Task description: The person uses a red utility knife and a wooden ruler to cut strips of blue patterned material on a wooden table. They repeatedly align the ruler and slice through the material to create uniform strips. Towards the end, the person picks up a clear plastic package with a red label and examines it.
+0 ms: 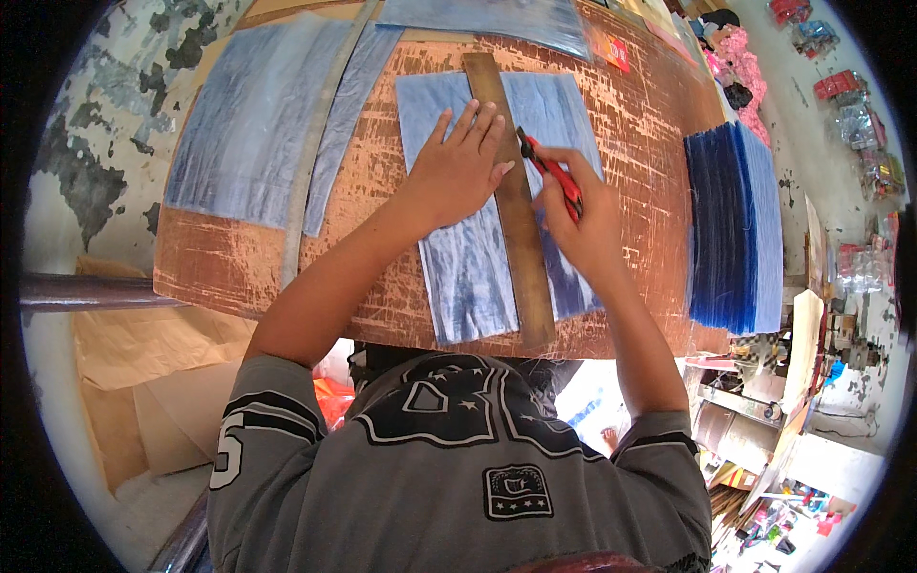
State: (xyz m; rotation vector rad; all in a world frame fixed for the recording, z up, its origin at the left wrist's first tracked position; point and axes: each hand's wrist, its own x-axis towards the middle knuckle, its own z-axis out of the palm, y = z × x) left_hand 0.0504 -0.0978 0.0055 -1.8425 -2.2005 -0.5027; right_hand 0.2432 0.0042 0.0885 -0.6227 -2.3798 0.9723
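Observation:
A stack or sheet of bluish, glossy plastic film [468, 277] lies on the worn brown table in front of me. A long, flat wooden straightedge [523, 253] crosses it lengthwise, leaning slightly left at the far end. My left hand [458, 164] presses down with fingers spread, partly on the film and partly on the straightedge. In my right hand [585, 215] is a red and black utility knife [569, 191], its tip close to the straightedge's right edge. Whether the blade touches the film is too small to tell.
More bluish film [253, 124] lies at the left under a long pale strip [320, 143]. Another film pile [492, 24] is at the far edge. A thick dark-blue stack [731, 229] stands at the table's right edge. Pink bundled material [740, 72] sits beyond it.

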